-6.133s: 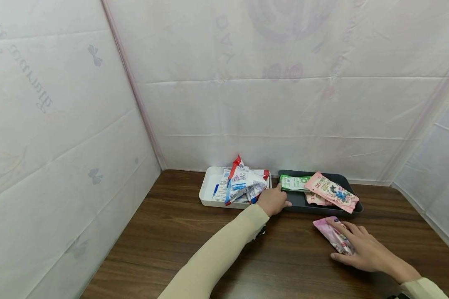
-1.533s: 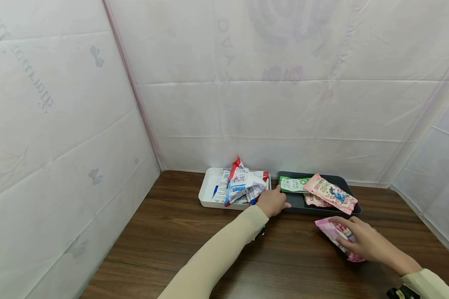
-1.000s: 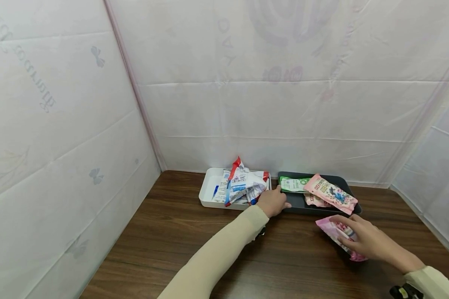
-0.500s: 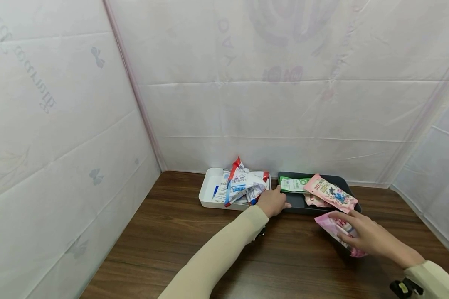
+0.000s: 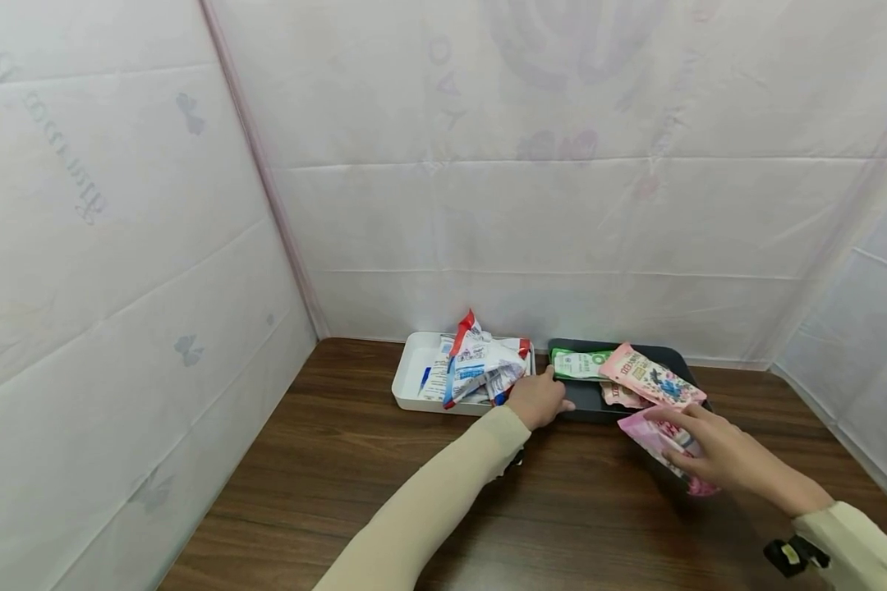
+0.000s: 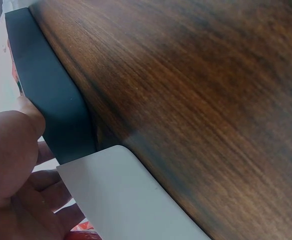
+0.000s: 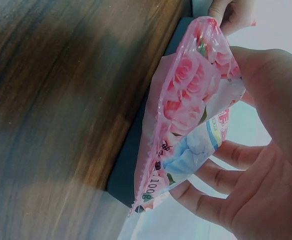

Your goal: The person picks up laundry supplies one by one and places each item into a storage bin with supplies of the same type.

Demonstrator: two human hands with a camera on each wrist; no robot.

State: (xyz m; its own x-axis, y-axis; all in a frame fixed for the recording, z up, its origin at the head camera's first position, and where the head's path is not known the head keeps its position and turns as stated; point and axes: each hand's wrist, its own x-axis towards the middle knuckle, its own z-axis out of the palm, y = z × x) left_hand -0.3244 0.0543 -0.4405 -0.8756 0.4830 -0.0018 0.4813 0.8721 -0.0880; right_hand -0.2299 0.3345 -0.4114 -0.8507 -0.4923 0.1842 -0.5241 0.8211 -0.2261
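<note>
My right hand [image 5: 732, 461] holds a pink packet [image 5: 652, 433] between thumb and fingers, lifted off the table just in front of the dark grey tray [image 5: 580, 400]. In the right wrist view the packet [image 7: 186, 107] shows printed roses and "100g". My left hand [image 5: 538, 399] grips the dark tray's left front corner, and the left wrist view has its thumb [image 6: 31, 116] on the rim. Inside that tray lie green-and-white packets [image 5: 580, 364] at the left and peach-pink packets [image 5: 652, 377], overlapping, at the right.
A white tray [image 5: 408, 379] stands just left of the dark one, heaped with white, red and blue packets [image 5: 480, 361]. Both trays sit near the back of the brown wooden table [image 5: 355, 460]. White sheeting [image 5: 547, 213] rises behind and on both sides.
The pink packet lay on the table under my right hand in the oldest frame; it has since been gripped and raised, moving up toward the dark tray. My left hand has stayed put.
</note>
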